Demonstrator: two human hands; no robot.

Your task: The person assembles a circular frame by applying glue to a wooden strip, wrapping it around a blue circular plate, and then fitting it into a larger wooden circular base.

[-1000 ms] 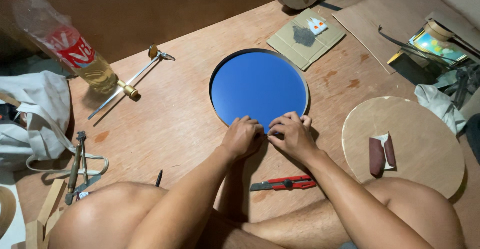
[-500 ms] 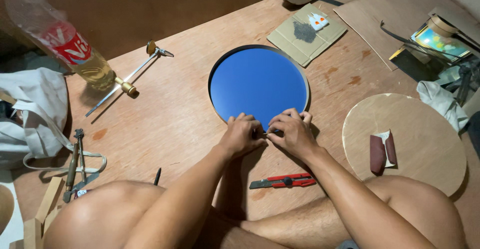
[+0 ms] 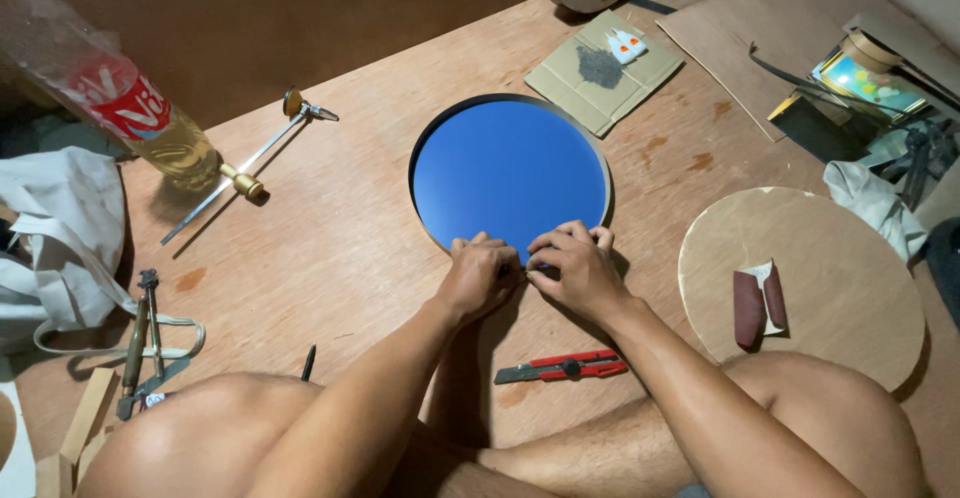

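Note:
A round mirror [image 3: 510, 173] with a thin dark rim lies flat on the plywood board [image 3: 340, 248] and reflects blue. My left hand [image 3: 482, 276] and my right hand [image 3: 575, 270] rest side by side on its near edge, fingertips pinched together at the rim. What the fingers pinch is too small to make out. A red utility knife [image 3: 562, 368] lies on the board just below my right wrist.
A round plywood disc [image 3: 830, 298] with a folded dark sandpaper piece [image 3: 757, 303] lies right. A plastic bottle [image 3: 120, 108] of yellowish liquid and a brass circle cutter [image 3: 250, 173] lie left, white cloth [image 3: 60, 238] and hand tools [image 3: 145, 343] beside them. Cardboard with small glue tubes [image 3: 605, 66] sits behind the mirror.
Both hands stay pinched at the mirror's near rim with only slight finger shifts. The view has moved a little; nothing else changed.

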